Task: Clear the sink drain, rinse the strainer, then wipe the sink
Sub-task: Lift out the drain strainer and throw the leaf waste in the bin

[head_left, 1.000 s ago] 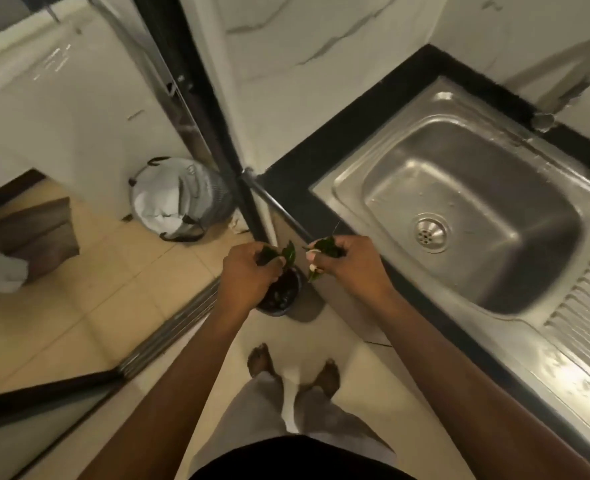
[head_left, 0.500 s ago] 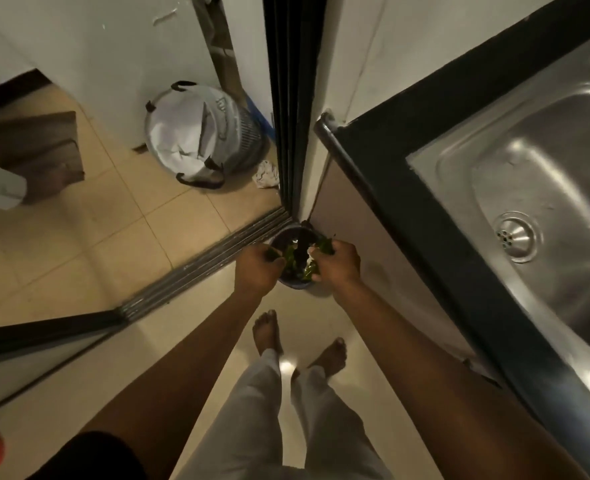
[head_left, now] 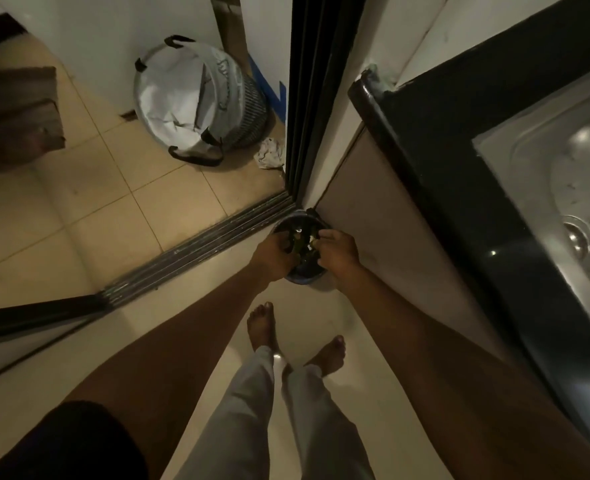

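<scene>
Low over the floor, a small dark bin (head_left: 304,276) stands in the corner by the cabinet. My left hand (head_left: 272,254) and my right hand (head_left: 338,256) are both over its mouth, fingers curled around green leafy scraps (head_left: 298,242) with pale bits among them. The steel sink (head_left: 563,181) lies at the right edge, and its drain strainer (head_left: 579,237) sits in the bowl. The scraps are partly hidden by my fingers.
A black counter edge (head_left: 435,126) runs beside the sink, with a pale cabinet panel (head_left: 373,202) under it. A lined mesh basket (head_left: 196,98) and a crumpled paper (head_left: 269,154) sit beyond the sliding-door track (head_left: 196,251). My bare feet (head_left: 262,323) stand on the tiles.
I have bent down and both hands have dropped from counter height to the small bin's mouth with the scraps. The sink has slid to the right edge of view.
</scene>
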`<state>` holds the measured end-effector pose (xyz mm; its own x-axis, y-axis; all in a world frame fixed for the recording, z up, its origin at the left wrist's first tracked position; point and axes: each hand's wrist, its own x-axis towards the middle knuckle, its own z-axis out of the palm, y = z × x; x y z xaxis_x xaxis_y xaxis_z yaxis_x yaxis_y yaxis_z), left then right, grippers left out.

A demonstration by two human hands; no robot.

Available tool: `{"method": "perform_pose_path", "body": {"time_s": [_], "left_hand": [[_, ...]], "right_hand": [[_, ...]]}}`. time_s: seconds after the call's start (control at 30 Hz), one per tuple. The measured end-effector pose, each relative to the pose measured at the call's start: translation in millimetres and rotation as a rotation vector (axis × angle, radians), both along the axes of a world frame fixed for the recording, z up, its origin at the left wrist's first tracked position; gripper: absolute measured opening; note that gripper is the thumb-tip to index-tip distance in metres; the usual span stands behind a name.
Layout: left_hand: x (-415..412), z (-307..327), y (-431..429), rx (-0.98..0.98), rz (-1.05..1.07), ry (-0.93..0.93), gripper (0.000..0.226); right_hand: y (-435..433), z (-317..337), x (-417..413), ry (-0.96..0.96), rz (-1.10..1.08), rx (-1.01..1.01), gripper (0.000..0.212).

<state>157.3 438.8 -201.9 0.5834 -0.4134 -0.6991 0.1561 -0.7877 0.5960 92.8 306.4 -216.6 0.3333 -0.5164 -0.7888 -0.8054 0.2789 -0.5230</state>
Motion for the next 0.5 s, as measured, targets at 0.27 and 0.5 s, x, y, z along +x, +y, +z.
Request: {"method": "perform_pose_path", "body": {"time_s": [0.27,0.5], "left_hand": [[-4,-3,10,0.054,-0.019,-0.063,0.05],[-12,70,12,-0.124,0.046,-0.164,0.031]], "right_hand": [[4,1,-12,-0.002,0.05,-0.056,0.032],[21,77,-33,-0.177,0.003,-0.109,0.024]]}}
